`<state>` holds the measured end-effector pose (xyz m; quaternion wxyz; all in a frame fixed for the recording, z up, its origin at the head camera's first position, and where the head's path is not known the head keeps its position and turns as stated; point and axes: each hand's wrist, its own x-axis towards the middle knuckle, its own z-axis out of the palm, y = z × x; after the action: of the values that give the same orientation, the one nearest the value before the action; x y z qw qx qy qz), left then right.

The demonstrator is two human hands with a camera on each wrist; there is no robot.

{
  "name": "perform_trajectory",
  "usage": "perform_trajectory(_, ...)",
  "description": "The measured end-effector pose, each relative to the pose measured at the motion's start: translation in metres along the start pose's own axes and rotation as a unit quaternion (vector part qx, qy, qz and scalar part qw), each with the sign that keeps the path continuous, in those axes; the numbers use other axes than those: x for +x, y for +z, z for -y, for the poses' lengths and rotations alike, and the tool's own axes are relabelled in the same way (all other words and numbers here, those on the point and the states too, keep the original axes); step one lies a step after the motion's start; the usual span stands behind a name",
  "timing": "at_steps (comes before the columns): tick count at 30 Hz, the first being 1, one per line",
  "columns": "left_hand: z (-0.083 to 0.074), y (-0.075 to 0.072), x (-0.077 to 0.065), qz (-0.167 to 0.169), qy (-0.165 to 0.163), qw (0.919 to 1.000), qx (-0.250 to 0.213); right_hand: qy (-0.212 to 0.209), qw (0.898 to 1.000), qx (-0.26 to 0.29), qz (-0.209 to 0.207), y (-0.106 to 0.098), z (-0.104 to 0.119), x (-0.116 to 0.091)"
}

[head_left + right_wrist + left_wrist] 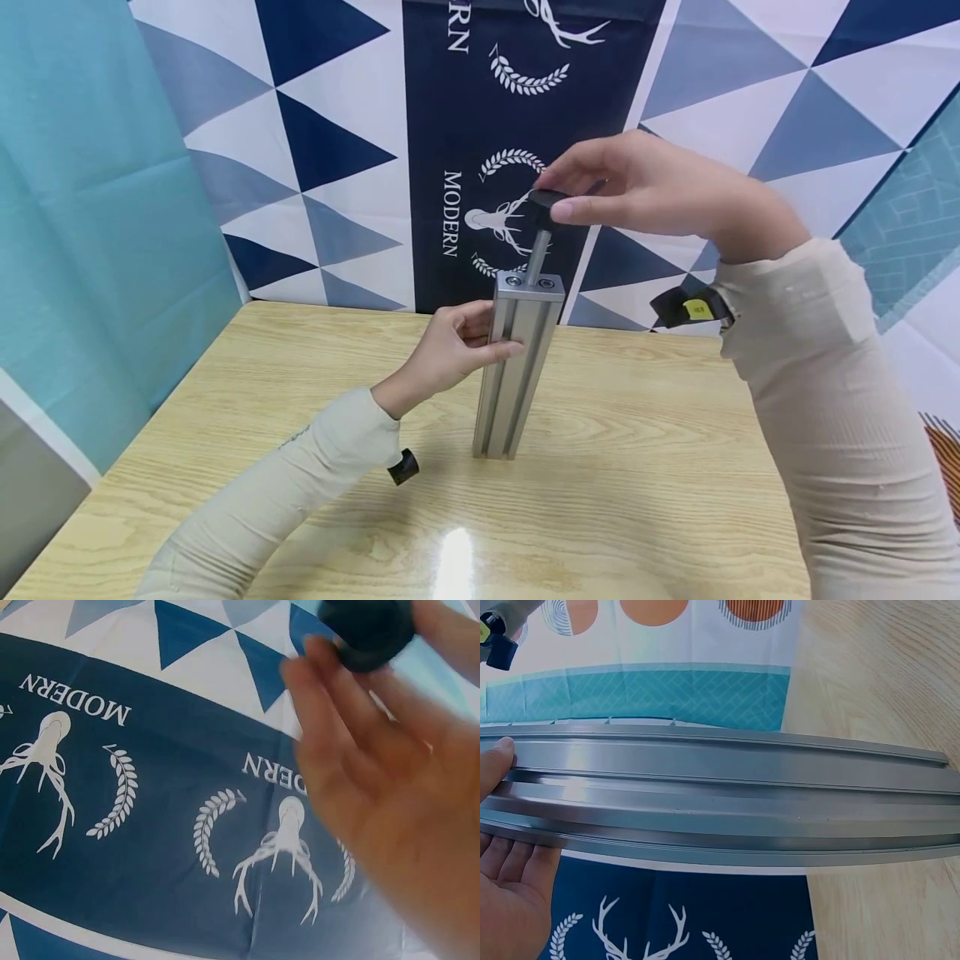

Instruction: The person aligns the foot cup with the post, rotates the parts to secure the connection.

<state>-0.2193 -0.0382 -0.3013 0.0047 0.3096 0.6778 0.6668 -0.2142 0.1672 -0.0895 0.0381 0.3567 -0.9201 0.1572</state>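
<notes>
A small black camera (403,467) is hanging by the left sleeve (277,492), and another camera (681,307) — this one bearing a yellow label — is sitting at the cuff of the right sleeve (840,375). A brown striped thing (943,458) is showing at the right edge, mostly cut off. The fingers are covering part of what they are holding, and the right hand (637,187) is blocking some of the patterned cloth (337,158) behind.

The pale wooden table (637,467) is catching a bright glare on its near side. A teal curtain (75,208) is hanging on the left; the cloth is hanging along the far side, showing blue and white triangles and a dark band with deer heads and the word MODERN.

Over the far half of the table, a silver metal bar (506,400) is standing on end (long grooves are running down its sides). The left hand (450,350) is gripping its upper part, thumb on the near face. A thin metal rod (537,254) is rising from the top, between two round holes, and the right hand is pinching the black knob (543,208) capping it.
</notes>
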Motion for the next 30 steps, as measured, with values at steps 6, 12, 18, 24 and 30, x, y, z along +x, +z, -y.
perform_trajectory(6,0.000,0.001,0.000,-0.001,-0.004,1.0000,0.000,0.088,0.989,-0.044,-0.112,0.017,0.011,0.002)
perform_trajectory(12,-0.001,0.000,-0.001,-0.006,-0.017,0.9998,-0.002,0.103,0.986,-0.048,-0.126,0.023,0.013,0.003)
perform_trajectory(18,-0.002,-0.003,-0.002,0.003,-0.016,0.9996,0.025,0.106,0.985,-0.060,-0.122,0.023,0.014,0.002)
perform_trajectory(24,0.008,-0.005,-0.009,0.010,-0.047,0.9967,0.066,0.099,0.991,-0.041,-0.077,0.015,0.013,-0.002)
perform_trajectory(30,0.016,-0.006,-0.017,0.004,-0.064,0.9962,0.060,-0.022,1.000,-0.009,0.016,0.001,0.001,-0.008)
